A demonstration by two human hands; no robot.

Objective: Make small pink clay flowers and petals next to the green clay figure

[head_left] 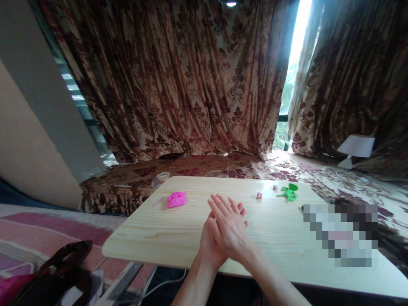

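Observation:
Above the middle of the table, my left hand (210, 240) and my right hand (231, 231) are pressed palm to palm. The right lies slantwise over the left, with its fingers long and close together. Some fingertips of the left hand peek out past the right hand's edge. The palms close on each other, and whatever may be between them is hidden. Left of my hands sits a bright pink lump (177, 199), like soft clay in thin wrapping. Beyond them to the right are a small pink-and-white piece (259, 195), a smaller one (275, 187) and a green toy-like shape (289, 193).
The pale wooden table (149, 238) has rounded corners. A blurred-out object (341, 236) lies at its right side. Behind stands a clear plastic container (160, 179) near a cloth-covered ledge, with a white lamp (355, 146) farther right. A dark bag (60, 272) is at lower left.

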